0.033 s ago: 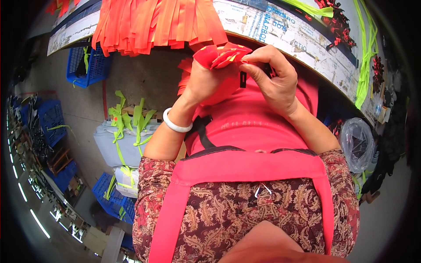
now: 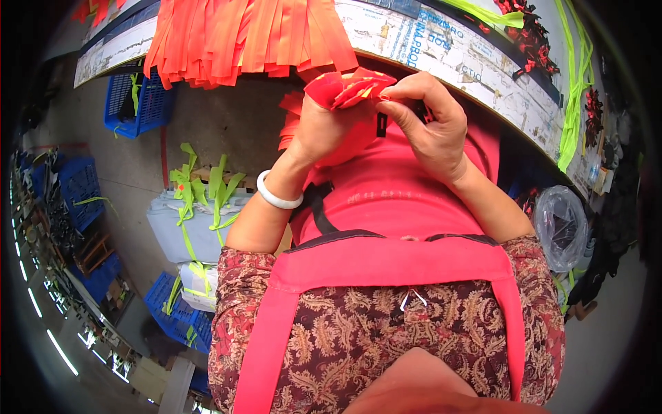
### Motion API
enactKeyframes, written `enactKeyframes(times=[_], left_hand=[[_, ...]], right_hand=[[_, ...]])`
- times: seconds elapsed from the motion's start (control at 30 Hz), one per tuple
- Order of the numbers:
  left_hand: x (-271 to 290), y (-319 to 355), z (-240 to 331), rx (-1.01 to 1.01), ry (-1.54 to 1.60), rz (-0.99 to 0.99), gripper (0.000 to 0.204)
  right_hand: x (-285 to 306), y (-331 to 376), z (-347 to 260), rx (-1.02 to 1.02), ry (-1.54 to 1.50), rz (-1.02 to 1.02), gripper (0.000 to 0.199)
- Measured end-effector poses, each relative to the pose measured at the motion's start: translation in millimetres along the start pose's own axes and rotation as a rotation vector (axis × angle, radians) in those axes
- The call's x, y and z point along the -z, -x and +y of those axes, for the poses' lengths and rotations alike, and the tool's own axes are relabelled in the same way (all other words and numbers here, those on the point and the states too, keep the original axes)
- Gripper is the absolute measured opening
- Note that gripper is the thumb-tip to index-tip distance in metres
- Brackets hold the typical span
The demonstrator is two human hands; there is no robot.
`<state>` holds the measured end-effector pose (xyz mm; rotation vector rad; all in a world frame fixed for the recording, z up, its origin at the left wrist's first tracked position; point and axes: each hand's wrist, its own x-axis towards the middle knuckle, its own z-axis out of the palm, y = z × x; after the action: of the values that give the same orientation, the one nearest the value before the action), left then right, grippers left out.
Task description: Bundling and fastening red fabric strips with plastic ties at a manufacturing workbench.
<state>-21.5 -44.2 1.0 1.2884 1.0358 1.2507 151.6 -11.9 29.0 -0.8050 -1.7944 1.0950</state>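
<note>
My left hand [image 2: 323, 131] is closed around a bundle of red-orange fabric strips [image 2: 350, 88], whose folded ends fan out above the fist. Close beside it, my right hand [image 2: 438, 131] pinches the edge of one strip between thumb and forefinger. Small black pieces [image 2: 426, 110] show under its curled fingers, partly hidden. A small black buckle-like piece [image 2: 381, 125] hangs between the hands, in front of the red apron [image 2: 400, 200]. More orange strips [image 2: 289, 121] show behind my left wrist, which wears a white bangle [image 2: 278, 195].
Ahead, a thick pile of orange strips [image 2: 248, 34] hangs over the edge of a worktable [image 2: 386, 31]. Yellow-green strips [image 2: 572, 117] and red-black pieces [image 2: 534, 45] lie toward its right. On the left stand blue crates [image 2: 141, 103] and a grey bundle [image 2: 183, 221] tied with yellow-green strips.
</note>
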Motion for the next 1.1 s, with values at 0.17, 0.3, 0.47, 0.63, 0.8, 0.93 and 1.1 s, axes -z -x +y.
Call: enactKeyframes(times=[0.17,0.3,0.47,0.63,0.8,0.93,1.1], left_hand=[[-5,-1,0,0.050,0.069,0.041,0.023],[-2,-3,1,0.050,0.036,0.022,0.021],[-2,-4,-1,0.001,-0.066,0.006,0.016],[-8,-3,-5,0.055,-0.014,0.057,0.018],[-9,-8,-7,0.077,-0.017,0.062,0.019],[-7,-7,-5,0.106,0.116,0.036,0.023],[-10,-4,-8,0.119,0.049,0.042,0.024]], right_hand=[[0,0,3,-0.008,0.011,0.016,0.014],[1,0,3,-0.042,0.021,0.034,0.012],[1,1,4,-0.096,0.000,0.001,0.011],[2,2,10,-0.192,0.010,-0.016,0.012],[5,-1,11,-0.241,0.021,-0.043,0.013],[5,0,10,-0.111,0.070,-0.050,0.013],[6,2,13,-0.207,0.039,-0.077,0.014]])
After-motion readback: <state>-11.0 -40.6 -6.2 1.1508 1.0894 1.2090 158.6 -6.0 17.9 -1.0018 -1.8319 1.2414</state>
